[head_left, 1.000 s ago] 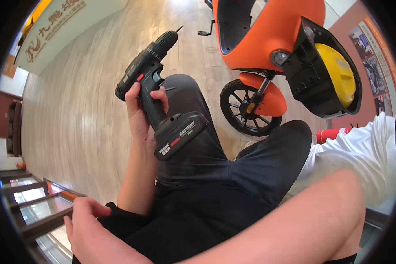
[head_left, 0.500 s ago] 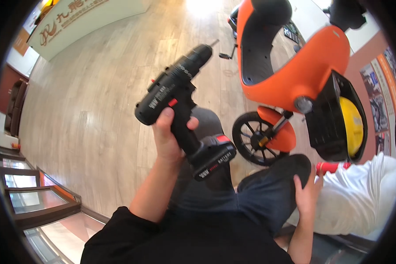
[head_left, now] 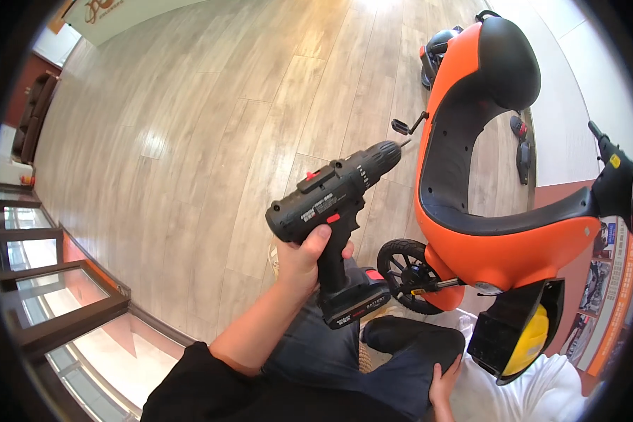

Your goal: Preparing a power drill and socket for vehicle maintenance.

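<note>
My left hand [head_left: 302, 261] is wrapped round the grip of a black cordless drill [head_left: 330, 200] with red details. The drill is raised in front of me; its thin bit points up and right, toward an orange and black scooter [head_left: 510, 250], and appears near the scooter's pedal [head_left: 401, 126] in the picture. I cannot tell whether the bit touches anything. A battery pack [head_left: 359, 304] sits at the base of the grip. At the lower right, my right hand [head_left: 443, 380] lies against my dark trouser leg [head_left: 418, 337], fingers apart, with no object visible in it.
A black basket [head_left: 496, 334] with a yellow helmet [head_left: 531, 341] is on the scooter's front, above its front wheel [head_left: 404, 274]. A person in a white shirt [head_left: 541, 394] is close at my right. Glass-panelled frames [head_left: 56, 295] stand left, on wood flooring [head_left: 183, 162].
The view has shifted, showing more of the scooter. The drill has moved right and down in the picture, still in my left hand. A red object near my right hand is no longer visible.
</note>
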`<state>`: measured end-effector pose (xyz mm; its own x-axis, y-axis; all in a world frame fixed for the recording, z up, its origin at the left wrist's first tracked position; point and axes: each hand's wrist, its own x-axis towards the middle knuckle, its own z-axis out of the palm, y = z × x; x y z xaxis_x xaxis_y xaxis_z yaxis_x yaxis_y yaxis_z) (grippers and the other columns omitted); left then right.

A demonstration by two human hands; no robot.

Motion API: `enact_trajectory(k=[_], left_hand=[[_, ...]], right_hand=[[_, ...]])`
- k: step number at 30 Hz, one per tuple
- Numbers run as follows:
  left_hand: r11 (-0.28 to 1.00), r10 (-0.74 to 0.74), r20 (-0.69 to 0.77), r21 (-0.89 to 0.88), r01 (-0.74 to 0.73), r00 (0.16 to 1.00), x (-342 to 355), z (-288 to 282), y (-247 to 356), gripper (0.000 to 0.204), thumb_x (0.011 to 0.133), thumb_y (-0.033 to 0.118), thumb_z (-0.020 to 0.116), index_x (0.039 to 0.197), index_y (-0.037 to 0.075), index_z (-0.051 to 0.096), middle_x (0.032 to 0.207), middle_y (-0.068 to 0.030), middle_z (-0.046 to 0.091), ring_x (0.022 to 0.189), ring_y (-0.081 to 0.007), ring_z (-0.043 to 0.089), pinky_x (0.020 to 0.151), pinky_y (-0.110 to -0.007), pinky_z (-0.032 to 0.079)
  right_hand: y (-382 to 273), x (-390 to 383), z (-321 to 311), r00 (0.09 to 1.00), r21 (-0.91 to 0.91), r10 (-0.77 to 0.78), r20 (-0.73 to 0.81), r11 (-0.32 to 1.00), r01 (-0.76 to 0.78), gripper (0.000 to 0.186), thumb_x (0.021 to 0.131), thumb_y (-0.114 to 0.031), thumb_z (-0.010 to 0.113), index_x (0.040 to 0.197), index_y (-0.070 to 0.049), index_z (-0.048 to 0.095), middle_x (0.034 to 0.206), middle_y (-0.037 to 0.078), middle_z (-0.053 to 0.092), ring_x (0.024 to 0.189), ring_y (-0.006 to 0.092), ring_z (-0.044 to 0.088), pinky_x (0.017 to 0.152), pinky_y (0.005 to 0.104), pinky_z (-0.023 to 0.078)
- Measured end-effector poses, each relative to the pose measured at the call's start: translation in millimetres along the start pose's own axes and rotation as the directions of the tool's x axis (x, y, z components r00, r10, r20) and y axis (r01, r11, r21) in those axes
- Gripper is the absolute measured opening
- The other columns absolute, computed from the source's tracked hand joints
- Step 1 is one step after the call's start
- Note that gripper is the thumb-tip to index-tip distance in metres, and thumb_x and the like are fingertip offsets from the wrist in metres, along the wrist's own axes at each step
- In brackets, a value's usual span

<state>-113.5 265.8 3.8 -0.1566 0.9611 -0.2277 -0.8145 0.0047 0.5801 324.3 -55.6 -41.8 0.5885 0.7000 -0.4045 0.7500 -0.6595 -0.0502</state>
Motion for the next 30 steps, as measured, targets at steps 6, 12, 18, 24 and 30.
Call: enact_trajectory(k=[6,12,18,24,30], left_hand=[[0.991,-0.005,-0.102,0.135,0.019,0.995,1,19,46,0.042,0.09,0.008,0.07,0.128,-0.004,0.056,0.102,-0.017,0.069,0.071,-0.0217,0.069,0.061,-0.036,0.06],[0.98,-0.175,-0.173,0.059,0.188,0.969,-12,64,158,0.046,0.09,0.013,0.072,0.13,-0.001,0.056,0.101,-0.0154,0.069,0.069,-0.021,0.068,0.06,-0.036,0.06],[0.963,-0.261,-0.184,0.024,0.27,0.948,-19,117,284,0.049,0.091,0.022,0.073,0.133,0.003,0.055,0.11,-0.0122,0.063,0.082,-0.0176,0.062,0.059,-0.032,0.055],[0.987,-0.157,-0.128,0.024,0.161,0.979,-14,150,336,0.066,0.09,0.02,0.076,0.147,0.006,0.047,0.119,-0.015,0.064,0.088,-0.0195,0.067,0.061,-0.033,0.062],[0.958,-0.053,-0.285,0.256,0.13,0.957,-8,175,357,0.064,0.088,0.028,0.075,0.142,0.003,0.051,0.112,-0.0124,0.064,0.089,-0.0172,0.065,0.059,-0.032,0.056]], right_hand=[[-35,-17,-52,0.951,0.048,-0.082,0.298,0.996,0.071,0.082,0.1,-0.035,0.062,0.163,-0.001,0.021,0.164,0.038,0.02,0.152,0.0515,0.024,0.126,0.0508,0.022],[-108,-43,-104,0.803,0.038,-0.118,0.584,0.992,0.118,0.078,0.104,-0.045,0.053,0.164,-0.006,0.023,0.168,0.036,0.012,0.155,0.05,0.019,0.127,0.0492,0.019],[-230,-48,-154,0.692,0.002,-0.221,0.687,0.953,0.303,0.077,0.103,-0.055,0.05,0.164,-0.013,0.03,0.169,0.033,0.013,0.155,0.0527,0.015,0.127,0.0514,0.017],[-328,-28,-198,0.667,-0.123,-0.391,0.635,0.801,0.586,0.077,0.099,-0.061,0.054,0.162,-0.019,0.036,0.167,0.033,0.02,0.152,0.0562,0.02,0.127,0.0555,0.017],[-379,41,-192,0.404,0.103,-0.48,0.778,0.733,0.673,0.072,0.099,-0.061,0.057,0.154,-0.016,0.046,0.16,0.028,0.039,0.149,0.0422,0.037,0.123,0.0528,0.028]])
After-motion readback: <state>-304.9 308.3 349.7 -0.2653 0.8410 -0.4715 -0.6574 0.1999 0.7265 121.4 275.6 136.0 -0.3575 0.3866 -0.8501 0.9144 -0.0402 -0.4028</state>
